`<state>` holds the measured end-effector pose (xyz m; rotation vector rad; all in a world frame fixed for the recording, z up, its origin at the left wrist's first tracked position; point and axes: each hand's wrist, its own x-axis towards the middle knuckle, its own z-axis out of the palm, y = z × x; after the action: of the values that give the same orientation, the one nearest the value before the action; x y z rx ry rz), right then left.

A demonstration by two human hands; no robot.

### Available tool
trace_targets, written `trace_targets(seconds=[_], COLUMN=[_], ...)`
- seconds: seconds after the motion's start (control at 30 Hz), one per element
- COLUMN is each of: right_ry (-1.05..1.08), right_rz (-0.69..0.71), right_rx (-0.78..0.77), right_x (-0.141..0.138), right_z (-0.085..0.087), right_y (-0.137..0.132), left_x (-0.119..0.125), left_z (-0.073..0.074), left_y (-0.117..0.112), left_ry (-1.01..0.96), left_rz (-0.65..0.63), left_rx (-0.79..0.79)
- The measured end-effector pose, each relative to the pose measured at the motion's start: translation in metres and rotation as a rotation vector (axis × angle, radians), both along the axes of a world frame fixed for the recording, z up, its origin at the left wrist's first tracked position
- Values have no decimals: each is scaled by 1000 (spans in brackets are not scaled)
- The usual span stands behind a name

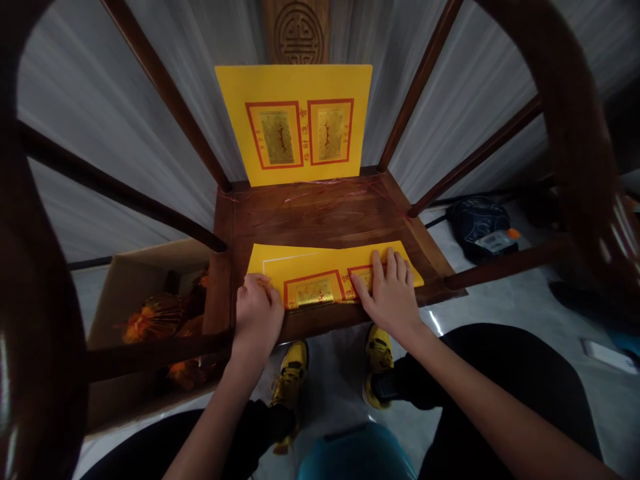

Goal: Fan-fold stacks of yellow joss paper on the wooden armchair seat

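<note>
A yellow sheet of joss paper (pixel 325 261) lies folded at the front of a wooden chair seat (pixel 320 217). Red-bordered gold panels show on its upper face, and a thin white edge runs near its left side. At the left end, my left hand (pixel 257 317) is closed on the paper's edge, its fingertips curled and partly hidden. My right hand (pixel 393 293) presses flat on the right part, fingers stretched out, covering some of the right panel. Behind them a stack of similar yellow joss paper (pixel 305 87) stands upright against the chair back, two gold panels facing me.
Dark armrests and slanted spindles frame the seat on both sides. A cardboard box (pixel 117 287) with orange and red decorations stands on the floor at left. Beyond the right side lie a black bag-like item (pixel 477 220) and a phone-like object (pixel 610 355). A teal stool (pixel 357 457) is below me.
</note>
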<state>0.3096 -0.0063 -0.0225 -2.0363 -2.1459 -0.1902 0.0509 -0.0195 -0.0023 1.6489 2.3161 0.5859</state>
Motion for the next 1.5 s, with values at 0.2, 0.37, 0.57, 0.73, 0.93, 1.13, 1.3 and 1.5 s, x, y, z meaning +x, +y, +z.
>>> trace_targets(seconds=[0.2,0.37,0.57,0.73,0.93,1.13,1.3,1.5], right_ry=[-3,-14,-14,64,90,93,101,85], right_rz=[7,19,35,59,56,38,38,29], right_rx=[13,8,-14,-20,-48,-52,-55,-65], right_x=[-2,-4,0,9,18,17,16,16], right_z=[-1,-2,3,8,8,7,6,6], right_y=[-1,-4,-7,-9,-6,-7,-8,-9], left_x=[43,94,111,103,101,101,100,99], left_z=[24,25,14,6,5,3,-1,-3], left_y=[1,12,28,32,36,40,40,40], left_ry=[373,355,334,339,308,340,320,272], left_rz=[-242,-596,-572,-504,-497,-499,-487,-487], left_rx=[141,161,160,129,107,101,90,94])
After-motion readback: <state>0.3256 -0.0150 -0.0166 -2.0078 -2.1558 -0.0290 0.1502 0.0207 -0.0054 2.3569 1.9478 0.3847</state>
